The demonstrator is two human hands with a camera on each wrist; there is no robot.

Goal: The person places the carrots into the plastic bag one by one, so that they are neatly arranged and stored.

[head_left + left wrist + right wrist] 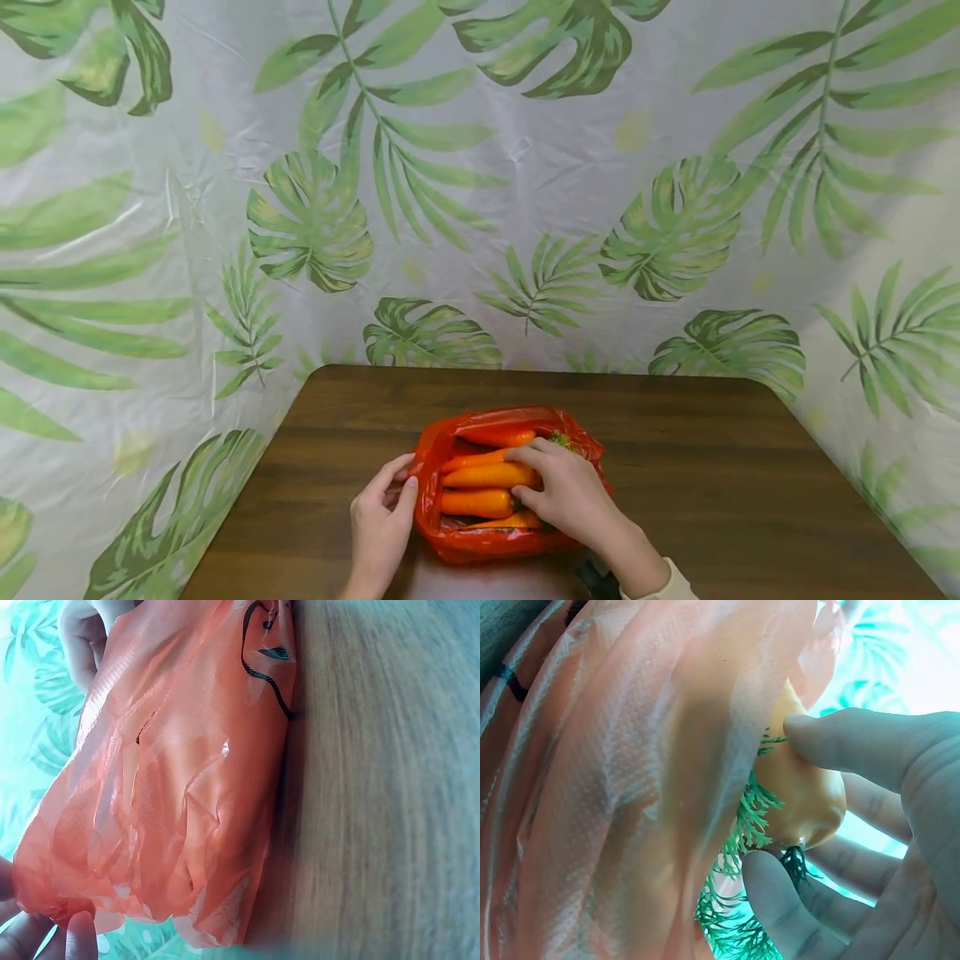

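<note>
An open red plastic bag point(465, 546) lies on the table with several orange carrots point(476, 503) inside, side by side. At the bag's left edge my left hand point(381, 521) pinches the plastic rim; in the left wrist view its fingers point(79, 937) hold the gathered film. My right hand point(573, 492) reaches into the bag from the right and grips one carrot point(480, 476) by its thick top end. The right wrist view shows thumb and fingers around that carrot's top point(810, 799), with green leafy tops point(739, 930) hanging beside it.
The dark wooden table point(712, 475) has rounded far corners. A leaf-patterned sheet point(540, 192) hangs behind and around it. Near the right forearm a black object point(597, 577) shows at the table's front. The bag carries a black printed line point(259, 675).
</note>
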